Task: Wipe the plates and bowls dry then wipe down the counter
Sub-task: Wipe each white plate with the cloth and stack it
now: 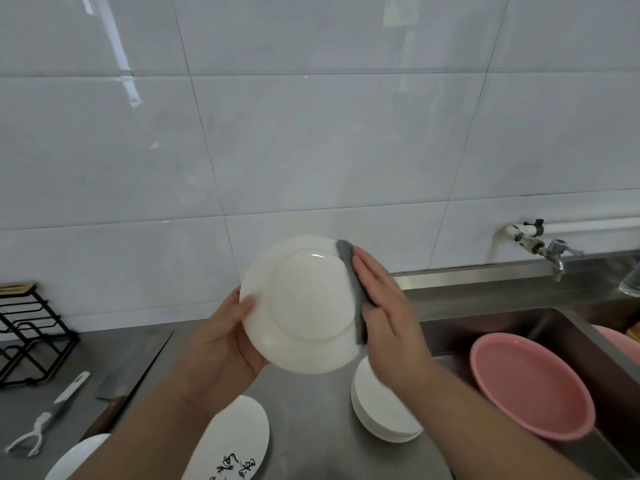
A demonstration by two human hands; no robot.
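I hold a white plate (301,303) tilted up in front of me, above the steel counter (311,427). My left hand (225,344) grips its left rim, thumb on the face. My right hand (384,306) lies flat with straight fingers and presses a grey cloth (353,292) against the plate's right side. A stack of white plates (381,410) sits on the counter below my right wrist. An oval white plate with black writing (235,445) lies under my left forearm. Part of another white dish (79,459) shows at the bottom left.
A pink basin (530,382) sits in the steel sink (588,327) on the right, under a wall tap (550,254). A black wire rack (31,334) stands at the far left. A cleaver (135,368) and a white peeler (52,414) lie on the counter.
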